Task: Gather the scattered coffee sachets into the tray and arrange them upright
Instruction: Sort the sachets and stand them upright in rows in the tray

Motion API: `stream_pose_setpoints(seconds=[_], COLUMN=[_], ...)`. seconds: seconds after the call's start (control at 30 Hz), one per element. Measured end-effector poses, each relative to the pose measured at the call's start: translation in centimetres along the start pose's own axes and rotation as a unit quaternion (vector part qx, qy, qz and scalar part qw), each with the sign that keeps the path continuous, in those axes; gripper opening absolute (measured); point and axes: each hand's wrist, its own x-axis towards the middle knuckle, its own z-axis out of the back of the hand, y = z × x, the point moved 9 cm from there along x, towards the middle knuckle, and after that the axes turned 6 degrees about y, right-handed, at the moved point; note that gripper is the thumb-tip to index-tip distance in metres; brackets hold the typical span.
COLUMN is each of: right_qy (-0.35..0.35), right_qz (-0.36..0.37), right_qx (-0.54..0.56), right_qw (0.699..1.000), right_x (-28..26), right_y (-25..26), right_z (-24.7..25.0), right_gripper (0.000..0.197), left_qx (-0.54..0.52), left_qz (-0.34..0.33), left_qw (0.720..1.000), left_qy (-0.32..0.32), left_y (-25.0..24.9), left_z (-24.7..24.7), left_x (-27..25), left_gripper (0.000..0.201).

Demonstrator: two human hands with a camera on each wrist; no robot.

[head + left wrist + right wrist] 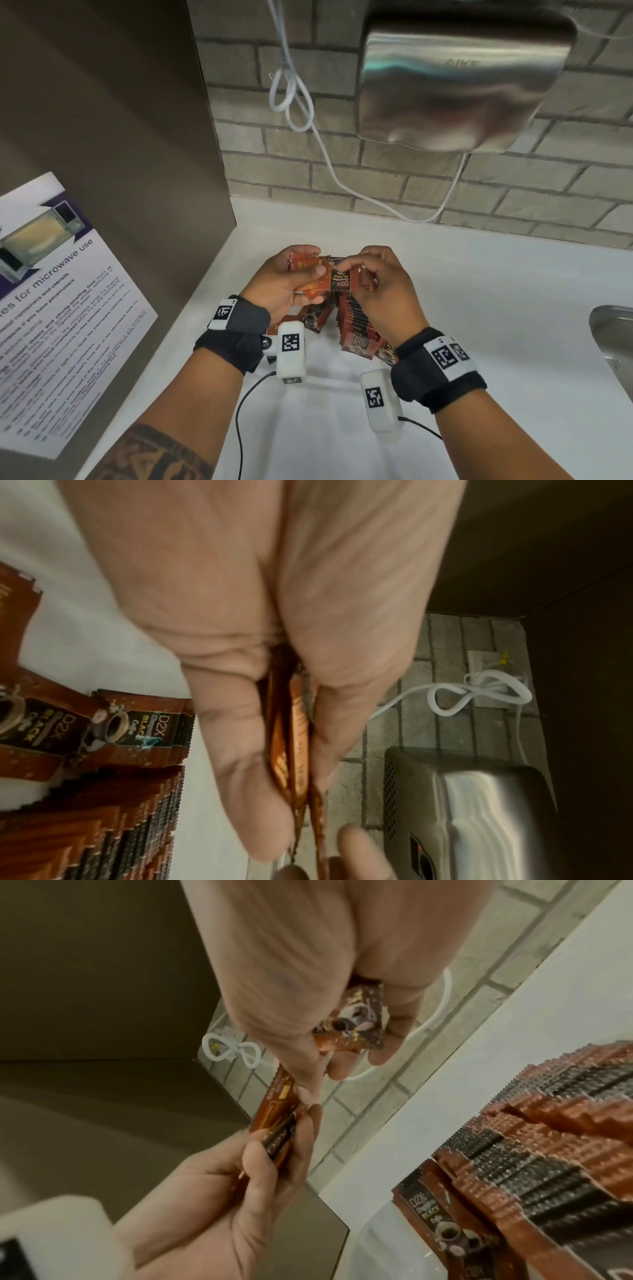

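1. Forearms and strapped wrists fill the bottom of the head view; above them the left hand [284,284] and right hand [383,291] meet over the white counter [479,274].
2. Both hands grip one small bundle of coffee sachets [329,279]. The left thumb and fingers are curled round its left end; the right fingertips pinch its right end. In the left wrist view the bundle [294,750] shows edge-on between thumb and fingers, several packets thick.
3. Directly below the grip stands a long row of upright sachets [352,315], packed face to face, their serrated tops showing in the right wrist view [534,1150].
4. That row sits in a white tray [377,1231]; only a glimpse of its rim shows at the near end, so I cannot tell how full it is.
5. A few loose sachets [313,320] lie tilted just left of the row, under the left wrist; whether they are inside the tray is unclear.
6. My judgement: the task is well along. Most packets appear stacked; what remains is squaring the held bundle, slotting it into the row, then collecting the leaning ones.
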Motion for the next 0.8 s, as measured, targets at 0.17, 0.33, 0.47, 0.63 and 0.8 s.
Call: stream_pose_setpoints(seconds=[0.17, 0.33, 0.47, 0.63, 0.8], right_qy=[-0.012, 0.086, 0.016, -0.011, 0.199], right_qz=[-0.198, -0.234, -0.24, -0.262, -0.3], right_qx=[0.316, 0.363, 0.435, 0.48, 0.368], right_qw=[0.928, 0.898, 0.868, 0.837, 0.857], right_x=[-0.1, 0.1, 0.0, -0.5, -1.8], right_y=[-3.4, -2.9, -3.8, -4.6, -4.4], right_z=[-0.4, -2.2, -1.8, -2.3, -4.7], right_gripper=[0.026, 0.028, 0.028, 0.038, 0.047], left_qx=[0.041, 0.094, 0.068, 0.087, 0.141], left_qz=[-0.025, -0.017, 0.012, 0.016, -0.025], left_qw=[0.999, 0.995, 0.996, 0.995, 0.99], left_qy=[-0.01, 0.029, 0.048, 0.038, 0.0], left_y=[-0.6, -0.9, 0.2, 0.5, -1.5], left_z=[0.4, -0.7, -1.0, -0.9, 0.1], left_x=[-0.1, -0.3, -0.7, -0.8, -0.5], left_gripper=[0.037, 0.038, 0.048, 0.048, 0.04])
